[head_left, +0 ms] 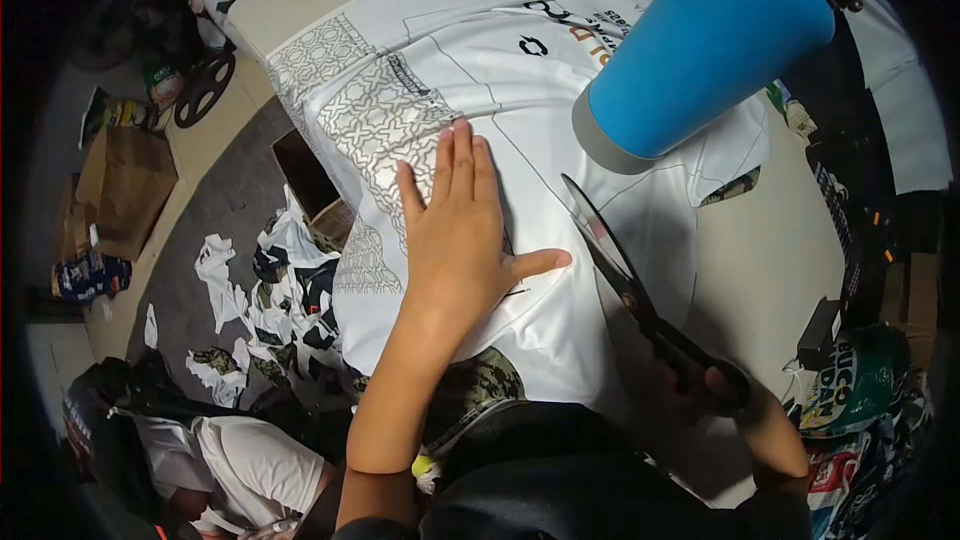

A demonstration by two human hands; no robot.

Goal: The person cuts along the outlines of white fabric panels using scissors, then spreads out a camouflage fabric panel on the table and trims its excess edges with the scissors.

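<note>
White printed fabric (pixel 540 190) lies over the table, marked with thin dark outlines, a grey lattice pattern and some lettering. My left hand (pixel 455 210) rests flat on it, fingers extended and thumb spread to the right. In my right hand (pixel 700 390) is a pair of black-handled scissors (pixel 628 290), its blades pointing up and left at the fabric's edge. My right fingers are partly in shadow around the handles. A large blue tumbler (pixel 710 50) with a grey base leans in the view over the upper right of the fabric.
The pale table (pixel 770 250) shows to the right of the fabric. White and camouflage scraps (pixel 285 290) litter the floor at left, near a wooden box (pixel 310 180). Another person (pixel 255 460) sits at lower left. Bags (pixel 865 380) and a small black box (pixel 820 335) are at right.
</note>
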